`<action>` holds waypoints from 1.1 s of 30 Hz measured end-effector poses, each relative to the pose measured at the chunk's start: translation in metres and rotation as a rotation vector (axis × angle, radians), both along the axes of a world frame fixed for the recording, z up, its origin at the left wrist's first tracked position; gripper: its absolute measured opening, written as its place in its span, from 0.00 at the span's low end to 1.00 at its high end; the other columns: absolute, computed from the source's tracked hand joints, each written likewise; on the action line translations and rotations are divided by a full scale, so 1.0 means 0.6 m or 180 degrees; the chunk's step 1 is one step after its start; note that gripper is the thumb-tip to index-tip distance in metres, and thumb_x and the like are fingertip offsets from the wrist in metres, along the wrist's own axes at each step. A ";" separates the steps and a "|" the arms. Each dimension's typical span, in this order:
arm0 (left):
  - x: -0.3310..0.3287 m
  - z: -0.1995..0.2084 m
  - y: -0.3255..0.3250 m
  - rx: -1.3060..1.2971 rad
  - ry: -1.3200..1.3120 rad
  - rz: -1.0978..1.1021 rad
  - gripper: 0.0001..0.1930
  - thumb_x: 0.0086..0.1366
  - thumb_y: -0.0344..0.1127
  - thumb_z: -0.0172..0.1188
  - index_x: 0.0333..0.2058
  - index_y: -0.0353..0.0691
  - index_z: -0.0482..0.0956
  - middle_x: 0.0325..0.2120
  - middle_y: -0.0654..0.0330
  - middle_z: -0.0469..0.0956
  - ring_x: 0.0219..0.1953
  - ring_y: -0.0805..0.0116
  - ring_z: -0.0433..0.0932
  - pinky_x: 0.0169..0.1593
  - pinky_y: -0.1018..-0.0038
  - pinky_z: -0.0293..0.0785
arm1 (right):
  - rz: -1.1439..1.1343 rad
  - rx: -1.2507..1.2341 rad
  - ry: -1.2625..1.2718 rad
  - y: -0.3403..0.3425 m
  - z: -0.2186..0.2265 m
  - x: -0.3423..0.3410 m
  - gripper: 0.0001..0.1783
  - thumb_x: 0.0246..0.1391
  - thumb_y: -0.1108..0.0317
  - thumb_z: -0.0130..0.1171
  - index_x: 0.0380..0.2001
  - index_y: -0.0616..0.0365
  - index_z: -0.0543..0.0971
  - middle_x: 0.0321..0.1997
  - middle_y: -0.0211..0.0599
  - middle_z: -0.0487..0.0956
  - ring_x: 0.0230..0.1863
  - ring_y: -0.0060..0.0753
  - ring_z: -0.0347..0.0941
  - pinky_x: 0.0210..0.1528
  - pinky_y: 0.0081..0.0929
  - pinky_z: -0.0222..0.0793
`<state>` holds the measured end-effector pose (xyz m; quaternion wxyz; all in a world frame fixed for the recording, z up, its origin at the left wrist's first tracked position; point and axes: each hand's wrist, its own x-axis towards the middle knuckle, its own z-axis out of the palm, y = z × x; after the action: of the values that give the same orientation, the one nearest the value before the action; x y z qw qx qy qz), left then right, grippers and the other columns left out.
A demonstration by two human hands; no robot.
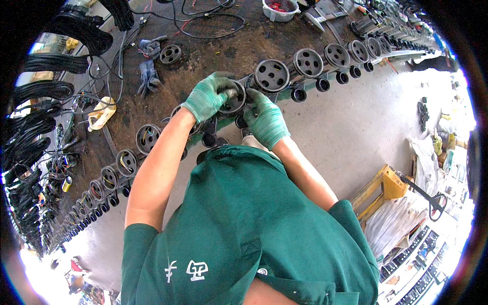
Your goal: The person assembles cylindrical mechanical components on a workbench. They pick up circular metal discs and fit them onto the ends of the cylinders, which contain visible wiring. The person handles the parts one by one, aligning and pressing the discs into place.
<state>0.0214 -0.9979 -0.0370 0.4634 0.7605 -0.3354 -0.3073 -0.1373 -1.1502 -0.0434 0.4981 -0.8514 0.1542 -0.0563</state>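
Reaching forward from the near side with both bare forearms [170, 152], converging over the front edge of a stained brown bench [203, 58]. Angling the green-gloved right hand [268, 121] forward and leftward, curling its fingers partway at the right side of a dark holed wheel [235, 104]; not showing clearly whether those fingertips are gripping or only touching. Bringing the green-gloved left hand [209, 97] in from the left, bending its fingers around the wheel's left and far side, with the thumb close to the face, closing on the rim. Holding the wheel at the bench edge, between the hands.

Seeing a yellowish plastic jug [101, 113] on the left of the bench, without being able to tell its contents. Finding farther off a pale grey bowl [279, 17] containing small red pieces.

Having a yellow frame [391, 183] and whitish sacks [396, 218] near on the right, above grey floor [366, 122]. Meeting similar wheels [307, 63] on both sides along the bench edge, with short black cylinders [298, 95] just below; hiding part of this row behind the left forearm. Looking beyond at blue-grey gloves [149, 76], a loose wheel [170, 54] just beside them, and, farther still, a black cable loop [216, 37].
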 end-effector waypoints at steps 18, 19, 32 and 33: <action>0.033 0.019 0.003 0.0192 0.0775 -0.0015 0.21 0.64 0.25 0.66 0.56 0.32 0.81 0.51 0.53 0.84 0.52 0.65 0.82 0.59 0.69 0.77 | 0.0749 -0.1027 -0.0069 -0.005 0.007 0.067 0.64 0.39 0.47 0.79 0.76 0.51 0.55 0.67 0.54 0.74 0.56 0.60 0.79 0.55 0.47 0.79; 0.032 0.018 0.003 0.0143 0.0890 0.0038 0.21 0.64 0.25 0.66 0.56 0.32 0.81 0.51 0.53 0.84 0.52 0.65 0.82 0.59 0.69 0.77 | 0.0797 -0.0969 -0.0199 -0.008 0.002 0.069 0.64 0.39 0.48 0.80 0.76 0.51 0.56 0.67 0.54 0.74 0.57 0.59 0.79 0.55 0.47 0.79; 0.025 0.049 0.020 0.0510 -0.1079 -0.0493 0.24 0.69 0.44 0.65 0.57 0.34 0.80 0.58 0.48 0.78 0.59 0.55 0.78 0.64 0.63 0.73 | 0.0857 -0.0628 -0.0250 -0.016 -0.015 0.074 0.62 0.33 0.51 0.84 0.72 0.47 0.62 0.69 0.49 0.73 0.61 0.56 0.77 0.61 0.44 0.77; 0.011 0.060 0.024 0.0644 -0.1652 -0.0630 0.26 0.67 0.46 0.65 0.57 0.34 0.80 0.60 0.47 0.76 0.60 0.52 0.77 0.65 0.61 0.72 | 0.0844 -0.0674 -0.0230 -0.016 -0.017 0.073 0.62 0.32 0.51 0.85 0.72 0.46 0.62 0.68 0.49 0.73 0.61 0.56 0.77 0.61 0.43 0.77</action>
<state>0.0282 -0.9838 -0.0011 0.2518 0.8196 -0.4829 -0.1781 -0.0934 -1.1598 -0.0537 0.4140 -0.9094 0.0157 -0.0366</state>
